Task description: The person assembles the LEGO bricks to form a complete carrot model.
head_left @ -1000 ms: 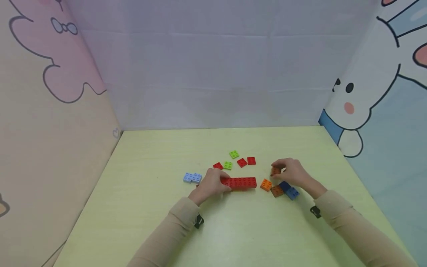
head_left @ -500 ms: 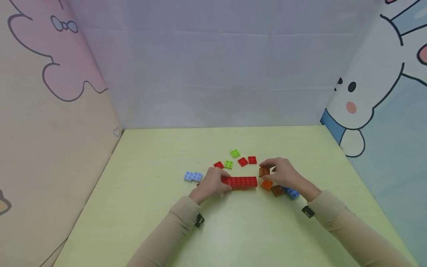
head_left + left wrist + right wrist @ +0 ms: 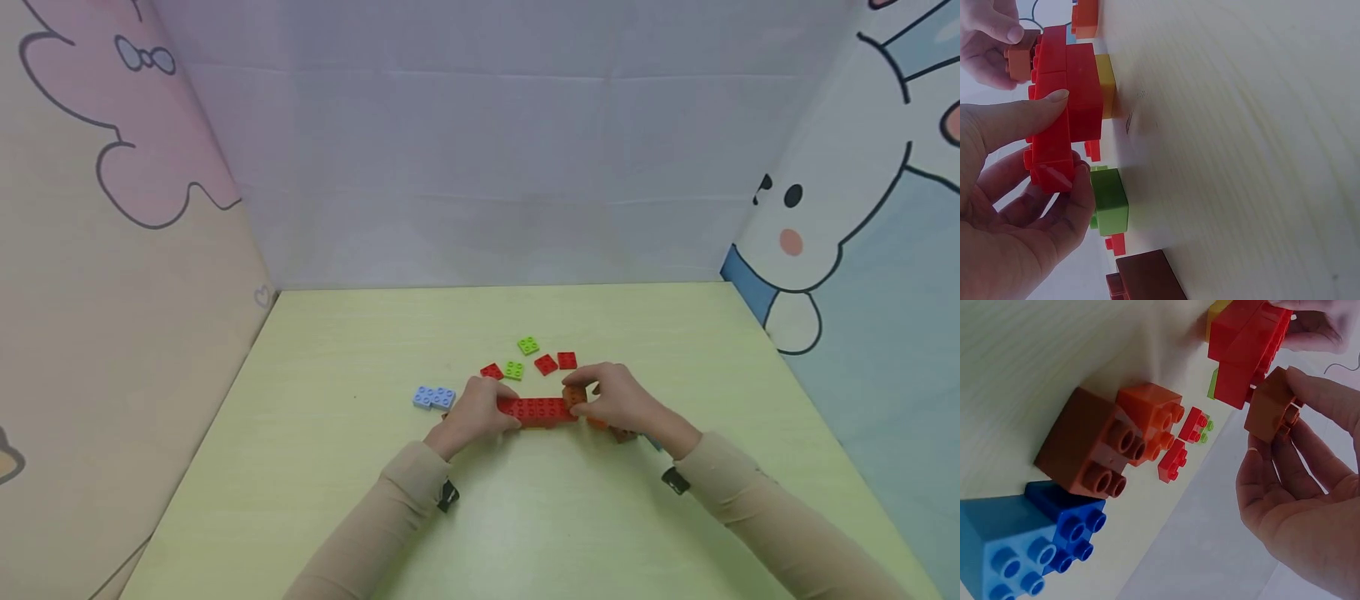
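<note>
My left hand (image 3: 474, 417) grips the left end of a stack of red building bricks (image 3: 542, 410), thumb on the near side. Under the red bricks a yellow brick (image 3: 1106, 84) shows in the left wrist view. Between thumb and fingers, my right hand (image 3: 621, 404) pinches a brown brick (image 3: 1267, 406) at the stack's right end. The brown brick sits just above the red studs; whether it touches them I cannot tell. Below the right hand lie an orange brick (image 3: 1144, 409) and a second brown brick (image 3: 1075, 440).
Dark blue (image 3: 1063, 515) and lighter blue (image 3: 1007, 534) bricks lie beside the second brown one. Pale blue bricks (image 3: 433, 397) are left of the left hand, near a dark brown brick (image 3: 1150, 275). Green (image 3: 528, 345) and red (image 3: 546, 364) bricks lie behind the stack.
My right hand has carried the brown brick leftward from beside the blue bricks to the red stack's right end. The left hand has kept its grip in place.
</note>
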A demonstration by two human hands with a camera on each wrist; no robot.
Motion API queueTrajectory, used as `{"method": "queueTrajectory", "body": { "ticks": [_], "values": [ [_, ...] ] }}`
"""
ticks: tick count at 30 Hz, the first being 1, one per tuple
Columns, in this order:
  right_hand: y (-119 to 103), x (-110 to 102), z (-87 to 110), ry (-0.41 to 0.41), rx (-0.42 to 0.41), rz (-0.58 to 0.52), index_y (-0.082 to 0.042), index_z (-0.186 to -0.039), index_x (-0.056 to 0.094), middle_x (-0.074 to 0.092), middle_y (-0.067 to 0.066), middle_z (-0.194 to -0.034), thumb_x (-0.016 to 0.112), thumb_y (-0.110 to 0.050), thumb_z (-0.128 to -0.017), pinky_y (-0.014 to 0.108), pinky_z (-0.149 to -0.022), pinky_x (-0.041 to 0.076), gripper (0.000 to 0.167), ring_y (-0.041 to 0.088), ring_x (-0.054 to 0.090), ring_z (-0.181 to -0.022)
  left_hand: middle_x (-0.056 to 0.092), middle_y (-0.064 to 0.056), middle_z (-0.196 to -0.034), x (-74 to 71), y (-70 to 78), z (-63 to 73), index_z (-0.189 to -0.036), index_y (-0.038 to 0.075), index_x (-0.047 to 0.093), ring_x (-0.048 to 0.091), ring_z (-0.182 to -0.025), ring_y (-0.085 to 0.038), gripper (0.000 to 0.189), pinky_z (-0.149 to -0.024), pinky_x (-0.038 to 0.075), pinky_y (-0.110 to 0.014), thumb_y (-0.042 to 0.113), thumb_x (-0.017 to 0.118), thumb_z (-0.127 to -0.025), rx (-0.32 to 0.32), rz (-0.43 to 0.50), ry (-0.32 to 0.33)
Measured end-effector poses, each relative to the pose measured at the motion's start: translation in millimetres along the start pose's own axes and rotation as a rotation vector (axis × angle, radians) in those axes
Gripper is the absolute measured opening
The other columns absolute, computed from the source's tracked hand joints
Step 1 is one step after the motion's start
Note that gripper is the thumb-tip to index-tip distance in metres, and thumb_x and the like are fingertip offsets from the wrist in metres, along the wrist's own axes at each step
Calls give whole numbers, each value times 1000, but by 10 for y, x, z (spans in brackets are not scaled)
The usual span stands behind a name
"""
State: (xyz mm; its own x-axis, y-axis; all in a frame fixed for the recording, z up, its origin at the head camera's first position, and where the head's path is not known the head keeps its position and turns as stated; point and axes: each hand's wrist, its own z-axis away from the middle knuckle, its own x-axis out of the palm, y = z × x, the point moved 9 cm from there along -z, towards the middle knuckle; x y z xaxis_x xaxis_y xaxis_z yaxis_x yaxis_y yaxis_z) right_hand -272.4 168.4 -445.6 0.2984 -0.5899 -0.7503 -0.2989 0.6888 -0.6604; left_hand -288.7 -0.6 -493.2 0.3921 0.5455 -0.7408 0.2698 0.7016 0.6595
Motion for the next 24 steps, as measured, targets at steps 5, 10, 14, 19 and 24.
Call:
{"method": "queueTrajectory", "body": {
  "ticks": [5,10,14,19,24],
  "values": [
    [-49,32,-21,-12,4,10,-5,-112,69,65,-3,-98,78,-8,-78,42,-79,49,35,17,56,-90,65,3,-102,-8,13,-3,-107,11,74,50,-95,-14,35,-81,42,-32,20,83,-74,10,-1,1],
    [-24,71,-44,-51,46,3,-4,-114,68,65,-3,-101,78,-8,-78,44,-83,47,37,17,57,-93,66,3,-101,-19,27,5,-106,11,74,50,-93,-13,34,-80,42,-31,19,83,-74,23,-2,5],
    [-19,101,-51,-71,47,4,-5,-115,68,66,-1,-105,78,-10,-79,43,-83,47,38,18,57,-96,65,4,-101,-22,15,14,-107,11,74,50,-94,-13,35,-80,42,-31,20,83,-74,14,4,5],
    [20,125,-46,-70,55,-9,-5,-117,67,66,0,-108,78,-11,-79,40,-82,48,40,19,58,-98,65,4,-101,-18,10,15,-107,11,74,50,-94,-13,35,-80,43,-31,19,84,-74,12,8,3],
    [75,153,-34,-56,61,-39,-5,-118,67,66,1,-110,80,-11,-77,41,-83,49,42,20,60,-97,66,4,-100,-11,11,10,-106,11,74,50,-94,-13,35,-80,43,-32,19,84,-74,16,19,-2]
  ]
}}
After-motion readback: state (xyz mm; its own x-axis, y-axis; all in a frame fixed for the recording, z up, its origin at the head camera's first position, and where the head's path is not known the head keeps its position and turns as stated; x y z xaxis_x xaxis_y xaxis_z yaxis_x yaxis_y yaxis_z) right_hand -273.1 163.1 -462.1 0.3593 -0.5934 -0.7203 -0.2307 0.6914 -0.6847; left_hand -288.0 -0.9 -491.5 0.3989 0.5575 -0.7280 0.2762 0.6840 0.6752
